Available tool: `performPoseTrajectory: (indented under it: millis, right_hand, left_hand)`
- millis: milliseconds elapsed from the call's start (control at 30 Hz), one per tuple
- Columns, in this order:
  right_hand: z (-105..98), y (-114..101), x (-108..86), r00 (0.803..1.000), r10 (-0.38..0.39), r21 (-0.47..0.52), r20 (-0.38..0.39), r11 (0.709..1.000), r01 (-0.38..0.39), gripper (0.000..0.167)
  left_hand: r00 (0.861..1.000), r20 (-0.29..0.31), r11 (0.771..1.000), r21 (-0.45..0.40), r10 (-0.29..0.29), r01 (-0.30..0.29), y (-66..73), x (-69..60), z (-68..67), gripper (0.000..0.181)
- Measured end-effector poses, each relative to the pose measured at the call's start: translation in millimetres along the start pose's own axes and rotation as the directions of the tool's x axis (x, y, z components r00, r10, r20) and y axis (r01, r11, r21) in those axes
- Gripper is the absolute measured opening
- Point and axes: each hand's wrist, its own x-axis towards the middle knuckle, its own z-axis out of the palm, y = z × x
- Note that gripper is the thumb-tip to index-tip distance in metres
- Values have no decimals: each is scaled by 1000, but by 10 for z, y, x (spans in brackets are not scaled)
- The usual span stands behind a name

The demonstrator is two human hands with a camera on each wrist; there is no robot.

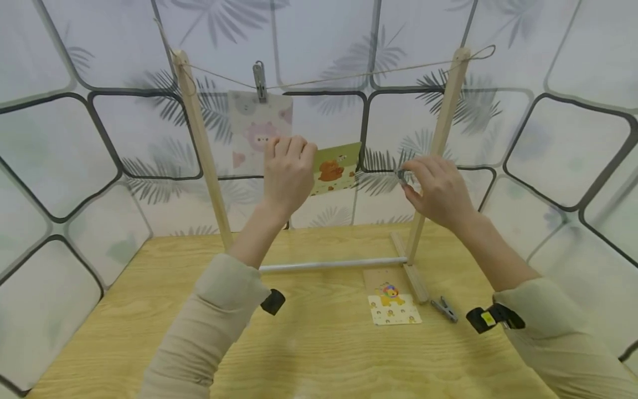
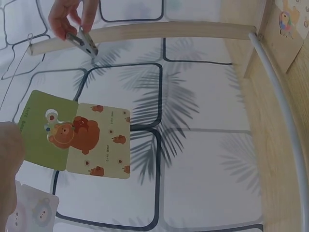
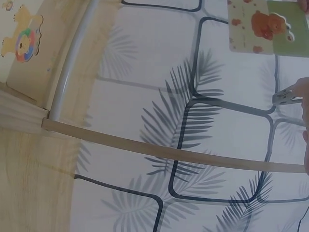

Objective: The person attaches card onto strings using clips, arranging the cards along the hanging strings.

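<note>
My left hand (image 1: 291, 174) holds a green and cream bear card (image 1: 338, 169) by its edge. That bear card (image 2: 77, 135) shows fully in the left wrist view, except where the fingers cover its edge. To its right, my right hand (image 1: 441, 188) pinches a grey metal clothespin (image 2: 86, 44) between thumb and fingers, apart from the card. Above both hands runs a thin string (image 1: 349, 79) between two wooden posts. A pale card with a pink animal (image 1: 241, 130) hangs from it by another grey clothespin (image 1: 260, 82), its lower right part hidden behind my left hand.
The right post (image 1: 451, 105) and left post (image 1: 204, 138) are joined low down by a white rod (image 1: 334, 265). On the wooden table (image 1: 319, 343) lie a lion card (image 1: 394, 307) and a clothespin (image 1: 444, 309), near the right foot. Patterned cloth (image 1: 548, 155) surrounds the table.
</note>
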Motion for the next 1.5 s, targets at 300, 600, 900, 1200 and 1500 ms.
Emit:
performPoseTrajectory:
  millis: [300, 600, 900, 1200, 1500]
  right_hand:
    - [-17, 53, 158, 999, 10, -8, -48, 1000, -11, 31]
    - [1, 64, 354, 990, -16, -28, -138, 1000, 12, 31]
    - [-33, 60, 510, 983, -19, -30, -180, 999, 14, 31]
    - [-70, 53, 685, 978, -26, -41, -206, 999, 18, 30]
    - [-65, 50, 857, 960, -22, -29, -279, 999, 14, 31]
  left_hand:
    - [1000, -7, 1000, 7, 0, 1, -36, 88, -9, 23]
    - [1000, 1, 999, 43, 11, -11, -69, 201, 2, 25]
    - [999, 33, 999, 44, 6, -8, -86, 267, 7, 25]
    - [999, 34, 999, 44, -2, 1, -104, 318, 3, 26]
    - [999, 52, 999, 44, -8, 6, -130, 394, 4, 25]
